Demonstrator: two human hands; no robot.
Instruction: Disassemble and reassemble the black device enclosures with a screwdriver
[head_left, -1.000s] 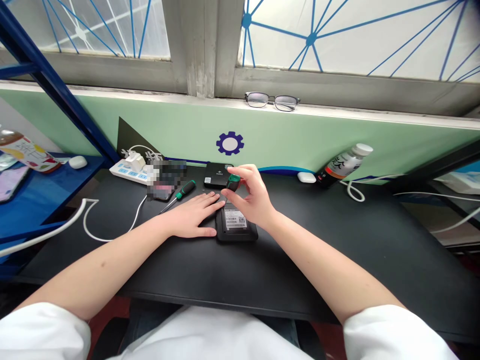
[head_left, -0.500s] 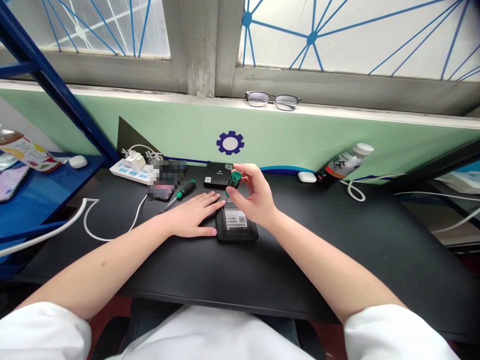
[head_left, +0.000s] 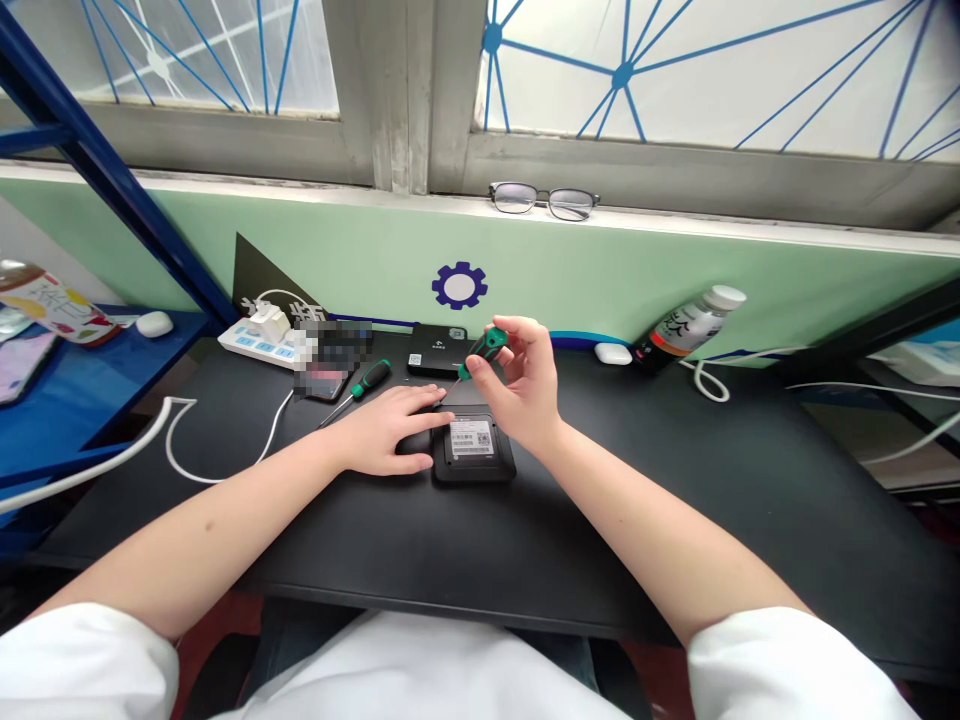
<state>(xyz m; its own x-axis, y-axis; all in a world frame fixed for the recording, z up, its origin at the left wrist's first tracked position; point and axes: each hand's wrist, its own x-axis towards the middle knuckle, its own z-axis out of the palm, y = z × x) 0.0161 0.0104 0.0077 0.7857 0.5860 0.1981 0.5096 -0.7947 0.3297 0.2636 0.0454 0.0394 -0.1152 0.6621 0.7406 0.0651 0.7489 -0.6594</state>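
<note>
Screwdriver (head_left: 490, 345) was pinched in the right hand (head_left: 529, 388), left hand (head_left: 384, 430) spread beside it. Aiming seemed underway, next needing steadiness.

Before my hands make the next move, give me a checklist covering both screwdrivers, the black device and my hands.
1. Held screwdriver secured: ok, its green-and-black handle is in the right hand.
2. Held screwdriver upright: not ok, it slants down to the left.
3. Its tip seated in a screw: cannot tell, too small to make out beside the left fingers.
4. Left hand at the black device: ok, fingers spread by its left edge.
5. White label facing up: ok.
6. Other screwdriver apart from the device: ok, it lies to the left.
</note>
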